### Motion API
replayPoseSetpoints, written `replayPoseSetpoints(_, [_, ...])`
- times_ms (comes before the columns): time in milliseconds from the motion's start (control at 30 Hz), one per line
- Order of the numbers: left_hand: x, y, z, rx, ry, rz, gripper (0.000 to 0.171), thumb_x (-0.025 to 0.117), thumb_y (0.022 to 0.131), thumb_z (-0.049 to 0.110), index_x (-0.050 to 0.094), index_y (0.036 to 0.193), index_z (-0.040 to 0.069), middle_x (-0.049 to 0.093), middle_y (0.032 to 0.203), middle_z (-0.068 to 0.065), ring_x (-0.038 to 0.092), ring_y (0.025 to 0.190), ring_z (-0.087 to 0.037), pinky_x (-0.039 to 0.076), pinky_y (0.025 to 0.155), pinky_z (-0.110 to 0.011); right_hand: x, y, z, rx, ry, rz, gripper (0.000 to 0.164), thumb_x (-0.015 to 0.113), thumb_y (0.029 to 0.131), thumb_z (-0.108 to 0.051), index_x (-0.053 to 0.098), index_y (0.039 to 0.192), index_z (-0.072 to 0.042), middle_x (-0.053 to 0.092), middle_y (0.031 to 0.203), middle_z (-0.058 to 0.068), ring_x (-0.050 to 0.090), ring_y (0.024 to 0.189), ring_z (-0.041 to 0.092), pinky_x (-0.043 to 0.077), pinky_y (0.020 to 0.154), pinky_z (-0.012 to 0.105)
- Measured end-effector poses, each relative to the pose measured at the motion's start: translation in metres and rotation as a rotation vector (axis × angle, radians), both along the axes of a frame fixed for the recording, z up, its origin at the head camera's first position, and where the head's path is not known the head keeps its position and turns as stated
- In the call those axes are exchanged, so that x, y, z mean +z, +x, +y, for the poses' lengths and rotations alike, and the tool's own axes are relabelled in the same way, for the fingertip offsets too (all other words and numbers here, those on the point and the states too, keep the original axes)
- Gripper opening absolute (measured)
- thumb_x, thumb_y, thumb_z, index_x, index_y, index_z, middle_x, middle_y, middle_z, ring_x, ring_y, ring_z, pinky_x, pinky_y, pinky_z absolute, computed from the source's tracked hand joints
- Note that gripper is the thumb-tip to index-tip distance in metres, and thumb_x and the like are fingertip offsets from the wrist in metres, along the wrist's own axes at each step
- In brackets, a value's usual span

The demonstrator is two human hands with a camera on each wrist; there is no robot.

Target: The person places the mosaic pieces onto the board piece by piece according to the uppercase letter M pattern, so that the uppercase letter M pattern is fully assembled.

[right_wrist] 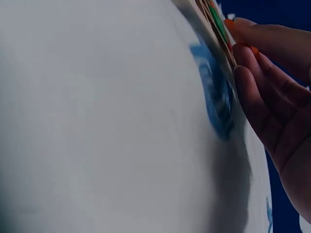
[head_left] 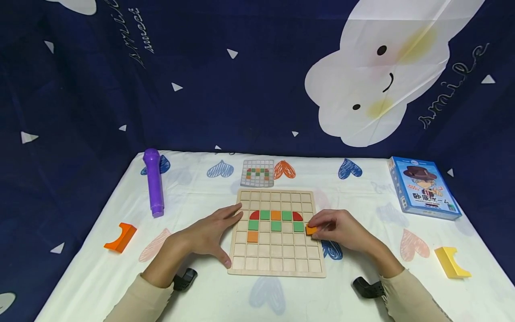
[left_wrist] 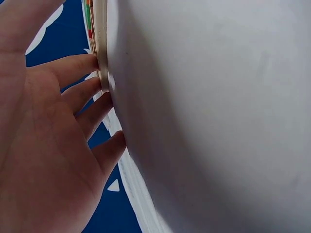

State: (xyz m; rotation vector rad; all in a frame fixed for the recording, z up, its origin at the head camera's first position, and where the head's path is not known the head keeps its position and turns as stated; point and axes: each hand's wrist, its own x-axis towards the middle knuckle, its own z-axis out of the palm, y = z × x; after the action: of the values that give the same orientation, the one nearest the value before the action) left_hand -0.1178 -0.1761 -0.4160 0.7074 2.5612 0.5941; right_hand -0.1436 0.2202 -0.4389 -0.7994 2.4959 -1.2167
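Observation:
A wooden grid board (head_left: 277, 264) lies flat on the table, with several green squares (head_left: 276, 226), two red rounded pieces (head_left: 297, 217) and two orange squares (head_left: 252, 237) set in its cells. My left hand (head_left: 209, 235) is spread along the board's left edge, thumb near the lower corner; in the left wrist view its fingertips (left_wrist: 92, 60) are right at the board's side. Over the right edge, my right hand (head_left: 342, 228) pinches an orange square block (head_left: 311, 230) between thumb and fingers. Part of that block is hidden by the fingers.
Behind the board lies a small card (head_left: 258, 173) with a grid of coloured shapes. A purple microphone (head_left: 154, 183) and an orange arch block (head_left: 122, 238) are at left; a yellow arch block (head_left: 449, 263) and a blue game box (head_left: 422, 188) are at right. A dark blue curtain (head_left: 241, 98) hangs behind.

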Motion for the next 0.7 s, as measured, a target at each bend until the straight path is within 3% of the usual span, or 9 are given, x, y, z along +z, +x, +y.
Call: replayPoseSetpoints(700, [-0.001, -0.001, 0.000, 0.002, -0.001, -0.007, 0.132, 0.097, 0.053, 0.053, 0.033, 0.159, 0.006, 0.014, 0.174, -0.006, 0.019, 0.160, -0.032, 0.032, 0.124, -0.055, 0.000, 0.007, -0.027, 0.095, 0.008, 0.032, 0.020, 0.085, 0.083, -0.021, 0.080, 0.102, -0.017, 0.077, 0.107, -0.002, 0.061, 0.079, 0.002, 0.055, 0.068, 0.019])
